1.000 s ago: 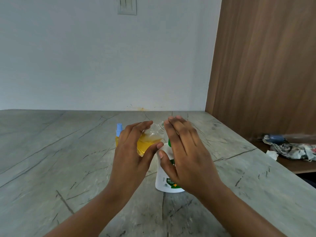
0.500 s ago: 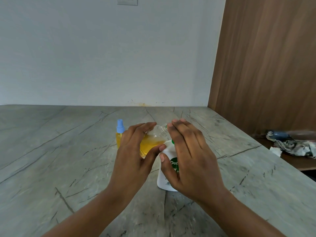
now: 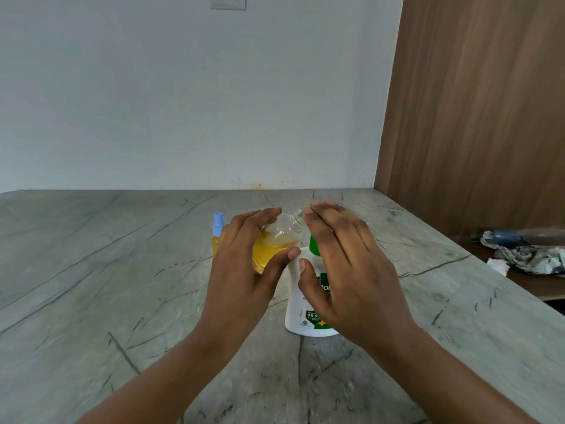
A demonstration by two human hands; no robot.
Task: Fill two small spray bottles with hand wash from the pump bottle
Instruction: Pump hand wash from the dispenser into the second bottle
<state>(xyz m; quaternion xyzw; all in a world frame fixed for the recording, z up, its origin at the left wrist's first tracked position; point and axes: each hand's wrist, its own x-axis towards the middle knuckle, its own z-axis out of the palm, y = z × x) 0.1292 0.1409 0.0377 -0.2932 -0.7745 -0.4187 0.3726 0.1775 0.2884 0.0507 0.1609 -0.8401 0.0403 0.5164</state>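
Note:
My left hand (image 3: 244, 264) grips a small clear spray bottle (image 3: 275, 240) with no cap, tilted so its open neck points right toward the pump. It is about half full of yellow liquid. My right hand (image 3: 345, 264) lies flat with straight fingers over the top of the white pump bottle (image 3: 301, 310), which has a green collar and stands on the counter (image 3: 91, 286). The pump head itself is hidden under my palm. A second small bottle (image 3: 217, 234) with a blue spray cap and yellow liquid stands behind my left hand.
A white wall rises behind the grey marble counter, and a brown wooden panel (image 3: 474, 117) closes off the right. On a lower wooden shelf at the far right lies a crumpled cloth (image 3: 532, 258) beside a blue object.
Both hands and the bottles stay in nearly the same pose. The view has shifted a little, so the pump bottle's label shows more below my right hand.

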